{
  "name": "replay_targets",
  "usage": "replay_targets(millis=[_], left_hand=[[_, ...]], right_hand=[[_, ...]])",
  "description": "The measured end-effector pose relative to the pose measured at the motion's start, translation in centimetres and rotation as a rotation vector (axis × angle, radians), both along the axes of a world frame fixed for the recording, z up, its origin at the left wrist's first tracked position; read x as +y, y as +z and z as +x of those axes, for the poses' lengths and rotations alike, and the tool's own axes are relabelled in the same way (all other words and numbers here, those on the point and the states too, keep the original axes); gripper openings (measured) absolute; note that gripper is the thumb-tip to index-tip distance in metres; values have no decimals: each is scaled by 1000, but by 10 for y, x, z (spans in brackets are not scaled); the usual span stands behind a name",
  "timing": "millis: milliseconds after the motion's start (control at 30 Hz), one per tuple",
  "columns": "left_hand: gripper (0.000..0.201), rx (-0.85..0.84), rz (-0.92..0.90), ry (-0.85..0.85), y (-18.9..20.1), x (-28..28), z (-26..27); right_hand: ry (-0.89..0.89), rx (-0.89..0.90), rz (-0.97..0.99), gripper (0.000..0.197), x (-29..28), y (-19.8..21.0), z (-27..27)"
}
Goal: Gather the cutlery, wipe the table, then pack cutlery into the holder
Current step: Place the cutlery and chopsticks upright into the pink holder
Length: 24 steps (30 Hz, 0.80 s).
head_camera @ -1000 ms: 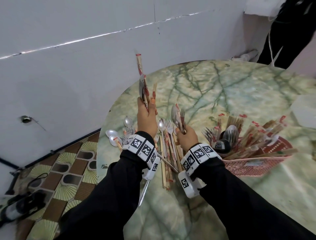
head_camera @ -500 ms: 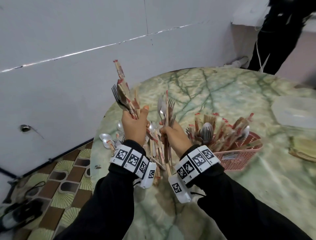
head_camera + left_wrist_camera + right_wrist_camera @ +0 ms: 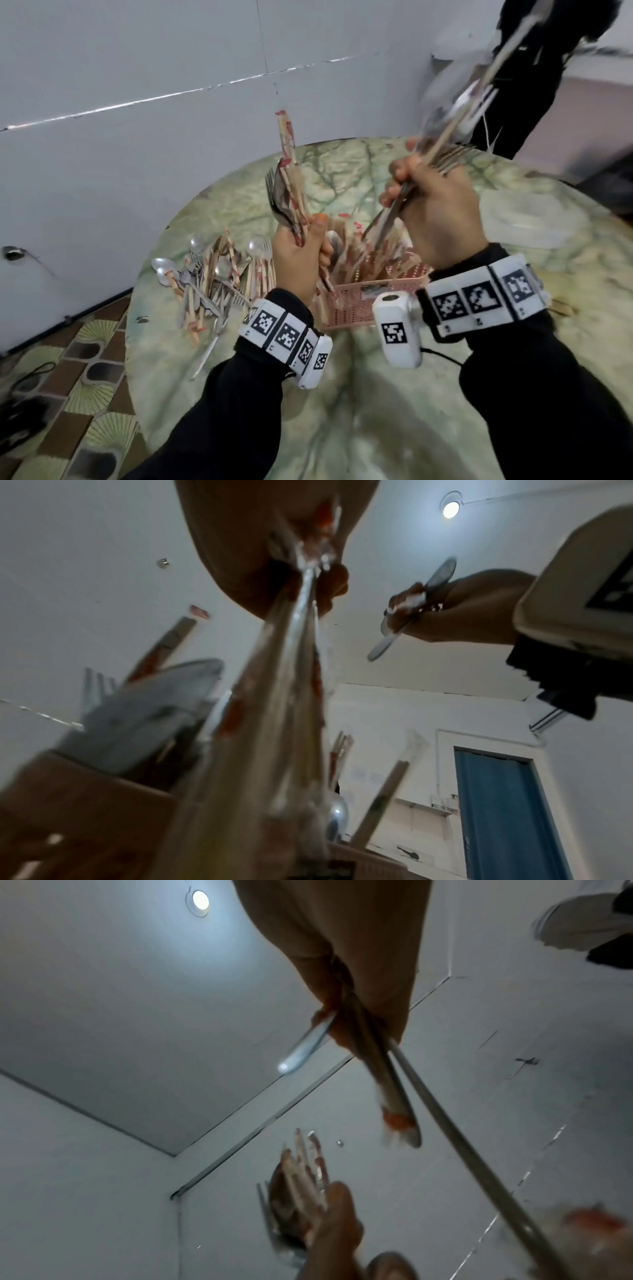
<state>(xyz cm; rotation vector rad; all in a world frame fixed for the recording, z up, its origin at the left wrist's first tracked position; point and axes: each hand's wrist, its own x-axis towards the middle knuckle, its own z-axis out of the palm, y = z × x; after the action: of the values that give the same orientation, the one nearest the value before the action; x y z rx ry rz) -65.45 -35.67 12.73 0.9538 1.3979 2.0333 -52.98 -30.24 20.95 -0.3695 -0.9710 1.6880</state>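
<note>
Left hand (image 3: 301,253) grips a bundle (image 3: 289,192) of chopsticks and fork, upright; right hand (image 3: 442,212) grips forks & chopsticks (image 3: 452,130), tilted, blurred. Both are over the holder (image 3: 356,301). Best to lower the handles first, one bundle at a time, w/o knocking the sticks already inside. The pile (image 3: 219,277) on the table (image 3: 342,411) still waits.

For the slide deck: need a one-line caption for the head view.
Left hand and right hand each hold a cutlery bundle above a pink basket on a marbled table.
</note>
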Motion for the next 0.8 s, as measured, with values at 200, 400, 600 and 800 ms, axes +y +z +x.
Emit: replay_targets(millis=[200,400,600,800], left_hand=[[10,66,18,9,-1,10,38],[8,98,32,75,-3,14,53],[12,123,29,138,-4,17,48],[10,106,33,149,-8,19,43]], right_hand=[[-78,56,-105,18,46,-10,54],[-142,-4,-39,16,58,-34,49],[-51,-356,261,15,65,-76,11],[76,-495,298,10,83,-108,5]])
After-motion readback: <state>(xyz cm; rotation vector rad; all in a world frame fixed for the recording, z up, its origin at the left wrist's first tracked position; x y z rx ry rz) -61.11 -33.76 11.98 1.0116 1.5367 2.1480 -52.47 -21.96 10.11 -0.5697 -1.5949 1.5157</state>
